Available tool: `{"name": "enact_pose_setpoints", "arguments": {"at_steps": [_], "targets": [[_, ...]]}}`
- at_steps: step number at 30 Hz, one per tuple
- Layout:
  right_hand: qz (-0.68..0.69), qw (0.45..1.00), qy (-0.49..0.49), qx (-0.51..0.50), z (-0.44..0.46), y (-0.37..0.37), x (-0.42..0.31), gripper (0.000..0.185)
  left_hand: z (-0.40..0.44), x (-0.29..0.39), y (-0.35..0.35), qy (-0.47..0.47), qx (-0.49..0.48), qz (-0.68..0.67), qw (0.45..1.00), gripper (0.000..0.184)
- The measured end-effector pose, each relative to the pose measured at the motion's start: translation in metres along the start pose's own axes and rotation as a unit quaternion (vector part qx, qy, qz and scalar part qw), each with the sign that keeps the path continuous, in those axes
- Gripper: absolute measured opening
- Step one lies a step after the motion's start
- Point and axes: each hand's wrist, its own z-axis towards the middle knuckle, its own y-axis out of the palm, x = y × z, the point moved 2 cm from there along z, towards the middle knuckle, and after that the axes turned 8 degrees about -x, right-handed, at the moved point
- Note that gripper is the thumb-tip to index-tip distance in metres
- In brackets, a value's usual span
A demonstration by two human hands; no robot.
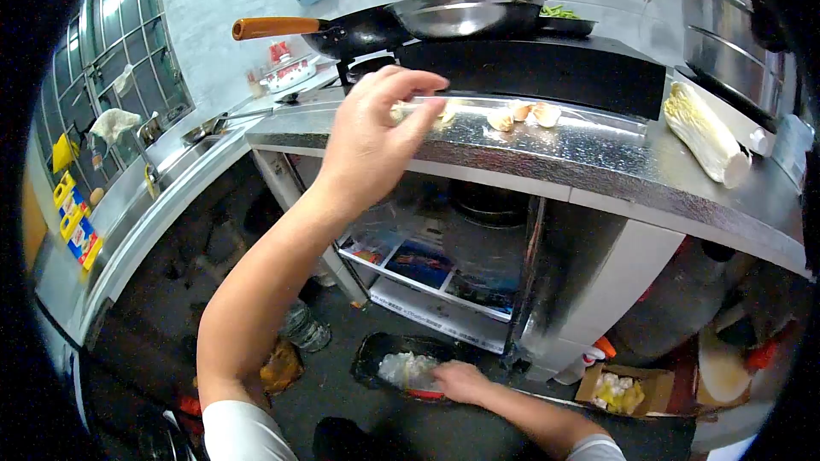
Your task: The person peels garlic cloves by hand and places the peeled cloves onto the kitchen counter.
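My left hand [376, 132] is raised at the front edge of the foil-covered counter [589, 154], thumb and index finger apart with nothing visible between them. To its right on the counter lie several pale garlic pieces [545, 114]; part of what lies behind the hand is hidden. Down at floor level, my right hand [463, 382] reaches into a black tub [366, 367]. Its fingertips are hidden beside crumpled clear plastic [406, 369], above something red [425, 393]. Whether they grip anything does not show.
A wok with a wooden handle [278, 28] and a metal basin [470, 13] stand behind the counter's front strip. On the right are a napa cabbage [705, 132] and a steel pot [726, 43]. A plastic bottle [306, 329] and an open cardboard box [653, 386] are on the floor.
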Motion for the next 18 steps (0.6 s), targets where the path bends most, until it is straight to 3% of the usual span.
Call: {"name": "enact_pose_setpoints", "arguments": {"at_steps": [1, 3, 8, 12, 15, 18], "targets": [[-0.010, 0.999, 0.011, -0.044, 0.004, 0.007, 0.001, 0.039, 0.006, 0.011, 0.002, 0.008, -0.025, 0.045, 0.999, 0.025], [-0.008, 1.000, -0.002, -0.025, 0.006, 0.012, 0.001, 0.039, 0.020, 0.025, 0.013, 0.053, -0.053, 0.091, 0.993, 0.029], [-0.001, 0.999, 0.011, -0.042, -0.005, 0.002, -0.005, 0.040, 0.044, 0.035, 0.039, 0.008, -0.128, 0.177, 0.976, 0.042], [0.009, 1.000, -0.002, -0.025, -0.012, 0.000, -0.006, 0.040, 0.051, 0.041, 0.054, 0.107, -0.109, 0.184, 0.971, 0.039], [0.004, 1.000, -0.020, -0.017, -0.017, 0.000, -0.010, 0.040, 0.058, 0.049, 0.069, 0.112, -0.161, 0.232, 0.953, 0.036], [0.002, 0.999, -0.032, -0.011, -0.019, -0.002, -0.013, 0.041, 0.067, 0.048, 0.079, 0.120, -0.144, 0.235, 0.954, 0.032]]}}
